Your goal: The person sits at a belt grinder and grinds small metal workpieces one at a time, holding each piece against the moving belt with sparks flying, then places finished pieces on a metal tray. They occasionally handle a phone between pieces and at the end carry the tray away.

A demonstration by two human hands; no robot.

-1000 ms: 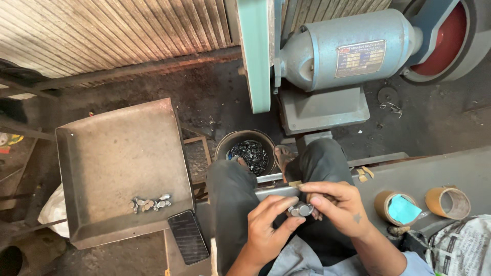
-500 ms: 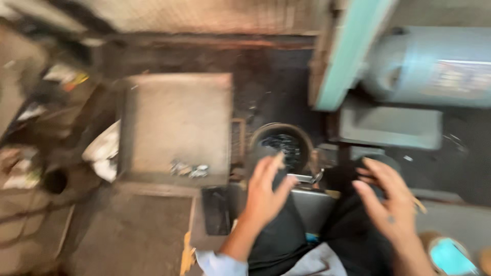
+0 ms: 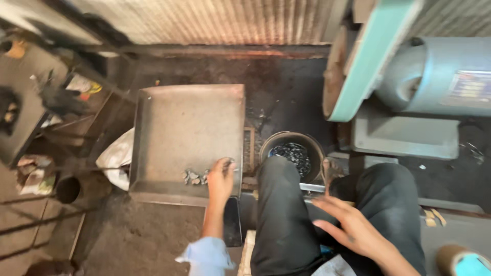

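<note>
Left hand (image 3: 221, 176) is over the tray's (image 3: 184, 122) near right corner, fingers curled down among the small metal pieces (image 3: 194, 177); whether it grips one, I cannot tell. The pieces lie in a short row running leftward from its fingertips. A dark phone (image 3: 232, 222) lies beside that wrist. Further right, a pot (image 3: 291, 151) of dark bits stands beyond the knee. Right hand (image 3: 353, 227) hovers splayed and empty over the lap, well away. Grinder (image 3: 409, 87) beyond it.
</note>
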